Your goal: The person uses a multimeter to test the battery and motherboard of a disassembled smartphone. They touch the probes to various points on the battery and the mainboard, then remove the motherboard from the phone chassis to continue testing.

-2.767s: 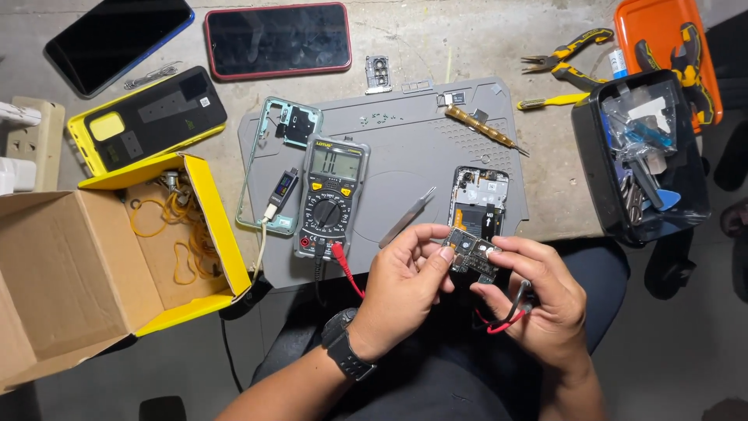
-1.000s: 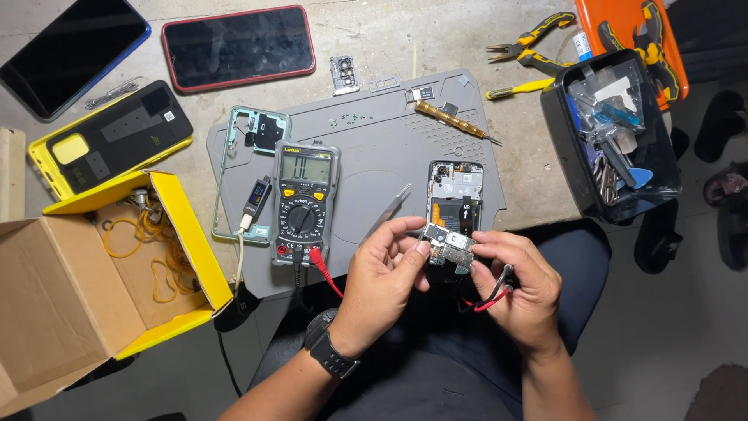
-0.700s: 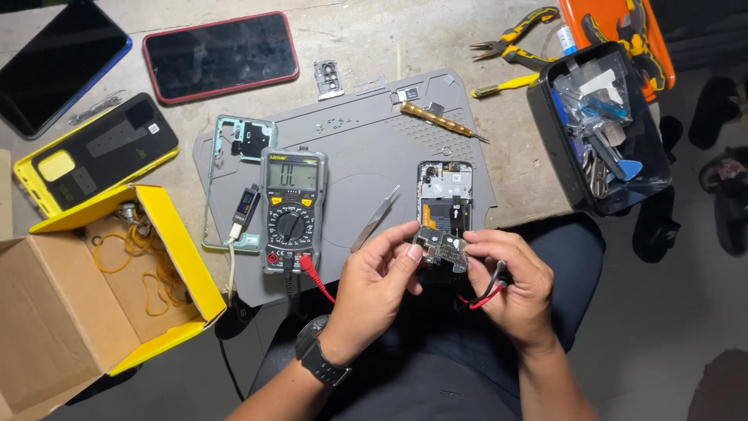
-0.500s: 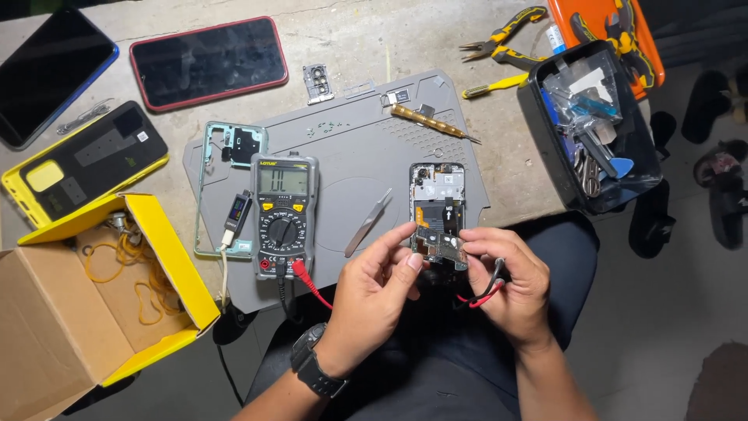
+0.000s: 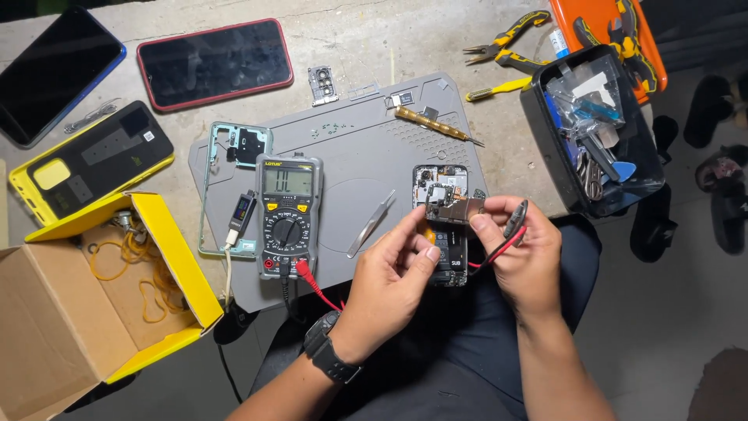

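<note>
A: What's in the hands?

B: Right hand (image 5: pixel 520 253) pinches a small circuit board (image 5: pixel 458 210) between thumb and fingers, and the red and black probe leads (image 5: pixel 506 240) run through the same grip. Board sits just over the opened phone (image 5: pixel 442 222) at the near edge of the grey mat (image 5: pixel 366 156).

A: Left?

B: Left hand (image 5: pixel 389 277) is curled, fingertips close together by the phone's lower half. Can't tell if they pinch anything. Black watch (image 5: pixel 331 357) on that wrist.

A: Meter?

B: Multimeter (image 5: pixel 288 214) flat on the mat, left of the phone, leads plugged in at its bottom. Tweezers (image 5: pixel 372 224) lie between them.

A: Around it?

B: Phone frame (image 5: pixel 234 187) left of the meter. Open yellow box (image 5: pixel 93 288) far left. Screwdriver (image 5: pixel 436 125) up the mat. Pliers (image 5: pixel 502 43) and a black parts tray (image 5: pixel 596 129) to the right.
</note>
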